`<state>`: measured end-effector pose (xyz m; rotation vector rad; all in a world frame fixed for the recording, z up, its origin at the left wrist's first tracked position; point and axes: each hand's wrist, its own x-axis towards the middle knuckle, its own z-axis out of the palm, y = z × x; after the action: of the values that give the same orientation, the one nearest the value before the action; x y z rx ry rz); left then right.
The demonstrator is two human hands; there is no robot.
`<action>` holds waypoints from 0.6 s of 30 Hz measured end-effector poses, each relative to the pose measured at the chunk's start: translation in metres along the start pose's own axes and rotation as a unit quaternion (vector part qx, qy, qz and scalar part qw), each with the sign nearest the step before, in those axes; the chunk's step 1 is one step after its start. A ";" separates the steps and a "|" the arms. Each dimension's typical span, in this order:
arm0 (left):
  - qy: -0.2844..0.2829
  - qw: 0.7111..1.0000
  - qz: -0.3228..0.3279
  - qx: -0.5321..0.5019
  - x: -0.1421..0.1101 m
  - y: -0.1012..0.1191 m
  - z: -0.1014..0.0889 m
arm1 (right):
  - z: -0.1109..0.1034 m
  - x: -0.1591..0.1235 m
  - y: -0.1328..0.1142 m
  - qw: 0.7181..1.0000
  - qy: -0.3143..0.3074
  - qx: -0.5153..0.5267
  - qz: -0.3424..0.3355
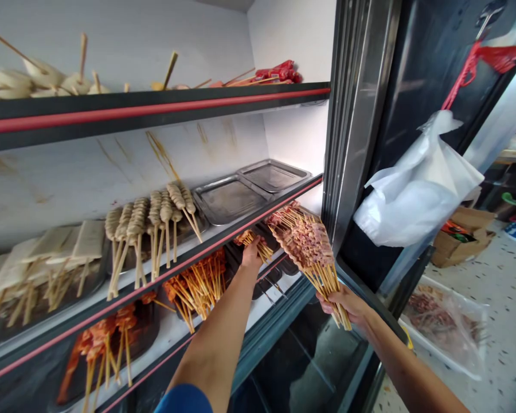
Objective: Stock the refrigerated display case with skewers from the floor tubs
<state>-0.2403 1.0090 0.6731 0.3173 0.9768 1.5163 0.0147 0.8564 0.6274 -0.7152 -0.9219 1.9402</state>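
My right hand (341, 304) is closed round the stick ends of a large bundle of raw meat skewers (305, 241), in front of the cabinet's right side. The meat end points up and left, near the shelf edge. On the lower shelf, my left hand (253, 253) grips a small bunch of meat skewers (249, 236), whose sticks poke out to the right of the fingers. Just left of that hand lie red-sauced meat skewers (202, 281) on a tray.
The middle shelf carries spiral skewers (137, 221), flat white skewers (64, 246) and bare metal trays (230, 199). A white plastic bag (421, 178) hangs at the right. On the floor stand a white tub of meat (442, 321) and a cardboard box (464, 235).
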 end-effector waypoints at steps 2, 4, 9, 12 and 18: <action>0.004 1.000 0.013 -0.010 -0.008 0.005 0.001 | -0.004 0.001 -0.005 1.000 0.004 -0.013 -0.001; -0.005 0.999 0.027 -0.018 -0.017 0.009 0.005 | -0.006 0.004 -0.012 0.999 0.010 -0.031 -0.007; -0.073 0.995 0.061 -0.027 -0.045 0.022 0.007 | 0.000 0.023 -0.031 0.991 0.004 -0.128 -0.044; -0.092 0.992 0.084 -0.009 -0.061 0.031 -0.007 | 0.014 0.043 -0.039 0.983 0.002 -0.177 -0.053; -0.075 0.990 0.113 0.034 -0.072 0.046 -0.037 | 0.046 0.101 -0.039 0.948 0.064 -0.311 0.002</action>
<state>-0.2812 0.9337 0.7078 0.5992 0.8958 1.6393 -0.0502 0.9431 0.6721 -1.1834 -1.4688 1.5744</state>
